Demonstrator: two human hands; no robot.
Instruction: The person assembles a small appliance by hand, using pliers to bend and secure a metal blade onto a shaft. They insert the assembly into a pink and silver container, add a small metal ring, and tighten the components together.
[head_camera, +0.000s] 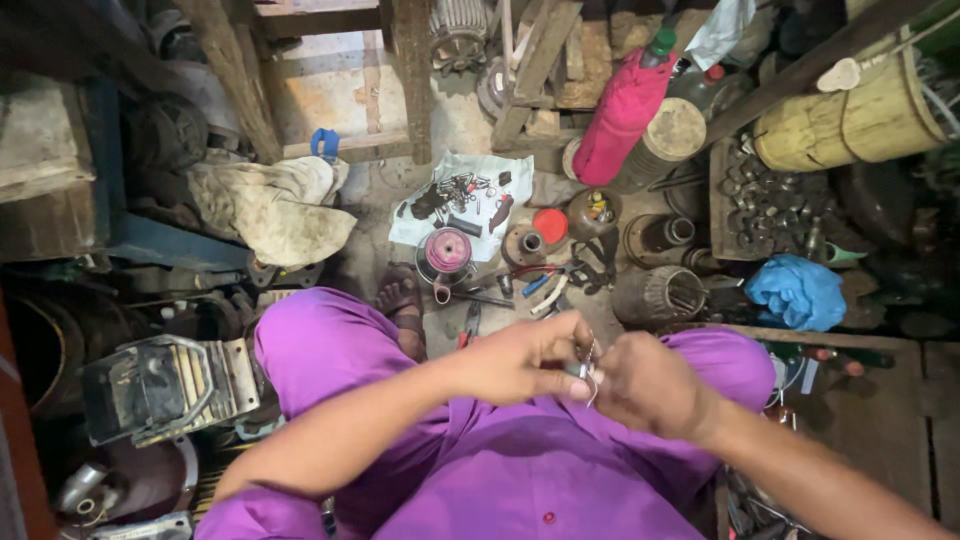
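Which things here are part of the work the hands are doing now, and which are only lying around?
In hand:
- left hand and right hand, pinching together a small thin bent wire piece

Lying about:
- white sheet with small dark metal parts
- spool of pink wire
- red round lid
- crumpled blue plastic bag
- tall bottle in red cloth
- dirty beige rag

A dusty concrete floor (330, 95) bears a white sheet (425, 225) of small tools, a pink-wound spool (447, 252), and pliers (470, 322).

Thin shiny metal wire (590, 375)
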